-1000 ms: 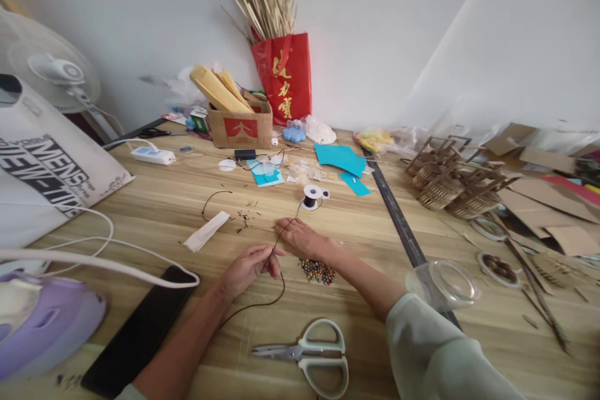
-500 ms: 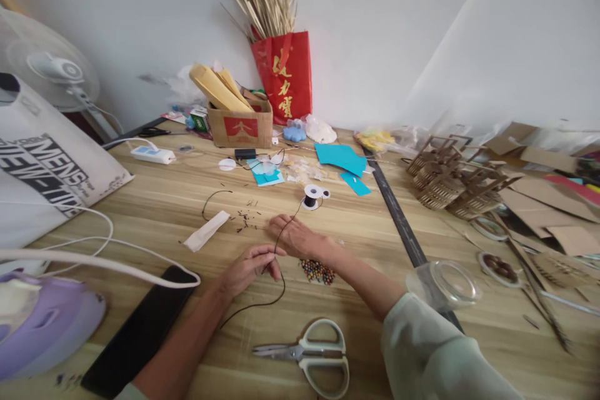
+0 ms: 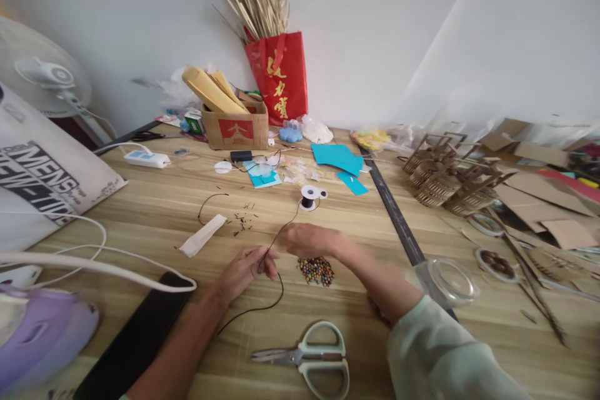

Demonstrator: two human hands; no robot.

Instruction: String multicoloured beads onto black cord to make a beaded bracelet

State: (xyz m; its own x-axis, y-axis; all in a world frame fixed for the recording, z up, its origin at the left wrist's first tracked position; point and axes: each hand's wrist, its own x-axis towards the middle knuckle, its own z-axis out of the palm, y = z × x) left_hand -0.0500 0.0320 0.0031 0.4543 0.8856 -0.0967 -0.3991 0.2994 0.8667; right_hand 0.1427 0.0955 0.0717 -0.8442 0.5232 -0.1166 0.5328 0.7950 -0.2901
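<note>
My left hand [image 3: 248, 270] is closed, its fingertips pinching a thin black cord [image 3: 253, 310]. One end of the cord trails over the table toward me; the other runs up to a white spool [image 3: 308, 198] wound with black cord. My right hand [image 3: 312, 240] is beside the cord, above and right of my left hand; its fingers are curled and blurred, and I cannot make out whether they grip anything. Below the right wrist lies a pile of small multicoloured beads [image 3: 317, 270]. Scissors with pale handles [image 3: 323, 357] rest nearest me.
Black cord scraps [image 3: 244, 223] and a white paper strip [image 3: 203, 235] lie at the left. A clear jar [image 3: 447, 282] and woven baskets [image 3: 435, 181] are at the right. A purple iron [image 3: 44, 344] and black case [image 3: 135, 337] stand at the left front.
My right hand has gone from lying flat with fingers stretched to raised and curled, moving slightly right and toward me. The left hand keeps its pinch on the cord. The view has shifted a little.
</note>
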